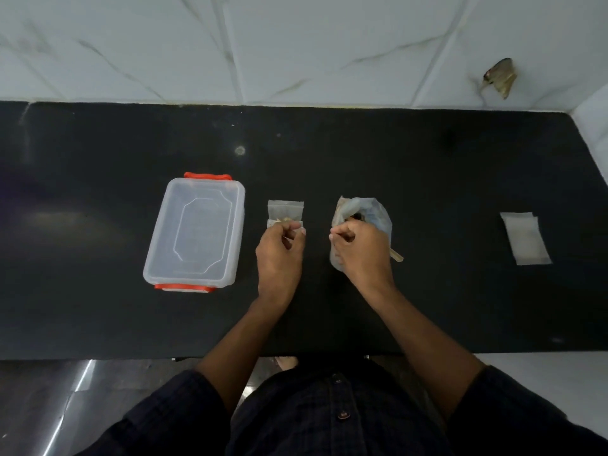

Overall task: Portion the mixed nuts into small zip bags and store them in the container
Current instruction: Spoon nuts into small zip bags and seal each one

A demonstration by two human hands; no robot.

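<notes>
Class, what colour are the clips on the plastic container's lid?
Orange-red clips on the clear container, seen in the head view.

I see a black countertop (427, 166), plain, with some pale dusty spots. The wall (296, 44) behind is white tile with thin grey veins like marble. The container (194, 230) is clear, a little milky, and its two clips are orange-red. The small zip bag (285, 210) is transparent with something tan inside. The bigger bag of nuts (368, 212) is clear with brown and dark pieces. The spare zip bags (526, 240) look whitish and transparent. My shirt (329, 416) is dark navy with a faint check pattern and dark buttons.
</notes>
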